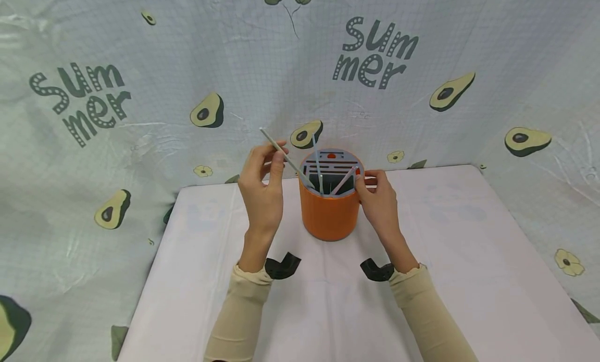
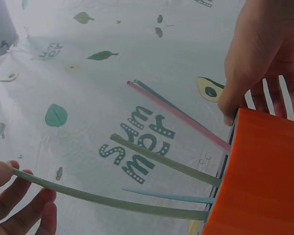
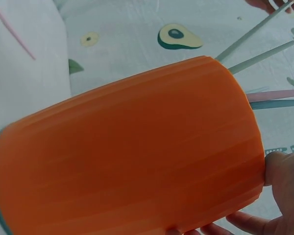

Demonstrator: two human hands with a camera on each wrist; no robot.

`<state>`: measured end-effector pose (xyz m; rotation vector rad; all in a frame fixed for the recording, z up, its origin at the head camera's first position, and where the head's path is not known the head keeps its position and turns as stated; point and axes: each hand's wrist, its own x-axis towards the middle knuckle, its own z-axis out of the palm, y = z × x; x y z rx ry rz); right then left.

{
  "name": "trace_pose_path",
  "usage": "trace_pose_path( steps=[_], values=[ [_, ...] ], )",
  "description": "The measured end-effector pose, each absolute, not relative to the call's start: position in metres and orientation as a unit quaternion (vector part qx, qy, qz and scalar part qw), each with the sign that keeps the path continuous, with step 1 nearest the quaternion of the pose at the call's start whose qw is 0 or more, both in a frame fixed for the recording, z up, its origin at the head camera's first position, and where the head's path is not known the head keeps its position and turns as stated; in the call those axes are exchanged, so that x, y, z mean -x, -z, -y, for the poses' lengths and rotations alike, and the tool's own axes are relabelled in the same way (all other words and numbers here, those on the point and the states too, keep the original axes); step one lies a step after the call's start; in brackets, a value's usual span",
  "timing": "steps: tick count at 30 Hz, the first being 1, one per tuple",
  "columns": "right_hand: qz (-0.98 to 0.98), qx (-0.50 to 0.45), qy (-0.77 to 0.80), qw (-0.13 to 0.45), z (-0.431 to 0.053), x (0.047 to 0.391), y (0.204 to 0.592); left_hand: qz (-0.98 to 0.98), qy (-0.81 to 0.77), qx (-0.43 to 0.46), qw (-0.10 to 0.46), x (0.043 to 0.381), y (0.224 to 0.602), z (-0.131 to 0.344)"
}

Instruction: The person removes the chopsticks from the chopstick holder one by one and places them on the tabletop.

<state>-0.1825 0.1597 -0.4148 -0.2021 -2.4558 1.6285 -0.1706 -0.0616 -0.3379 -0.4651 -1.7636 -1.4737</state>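
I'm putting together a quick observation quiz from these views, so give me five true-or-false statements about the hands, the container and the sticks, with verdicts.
1. The left hand pinches a pale green stick. True.
2. The right hand hangs well away from the container. False: it grips the container at its rim.
3. The container lies on its side on the table. False: it stands upright there.
4. A pink stick pokes out of the container's top. True.
5. The container's outer wall is blue. False: it is orange.
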Motion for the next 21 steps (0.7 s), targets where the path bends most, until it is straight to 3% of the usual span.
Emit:
trace_pose_path(
  steps=[10, 21],
  values=[
    [0.827, 0.066, -0.548, 0.103, -0.159, 0.184, 0.418, 0.606, 0.634, 0.165, 0.451, 0.168, 0.324, 0.079],
    [0.83, 0.062, -0.543, 0.109, -0.16, 0.186, 0.421, 0.634, 0.656, 0.112, 0.393, 0.169, 0.338, 0.093]
  ],
)
